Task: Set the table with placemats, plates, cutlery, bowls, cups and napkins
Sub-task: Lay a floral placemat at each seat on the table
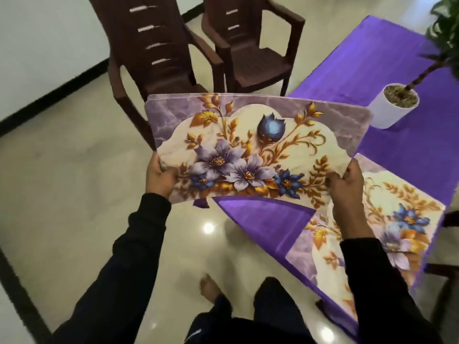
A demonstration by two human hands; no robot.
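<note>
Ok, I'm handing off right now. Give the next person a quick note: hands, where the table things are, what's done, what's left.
Left hand grips the left edge of the held placemats; right hand grips the right edge. They look like a stack of several, held in the air beside the table.
Done: one placemat lies flat on the purple cloth at the near end.
On the table too: a potted plant further along.
Left: lay the remaining placemats, then plates, cutlery, bowls, cups and napkins; none of those are in view.
</note>
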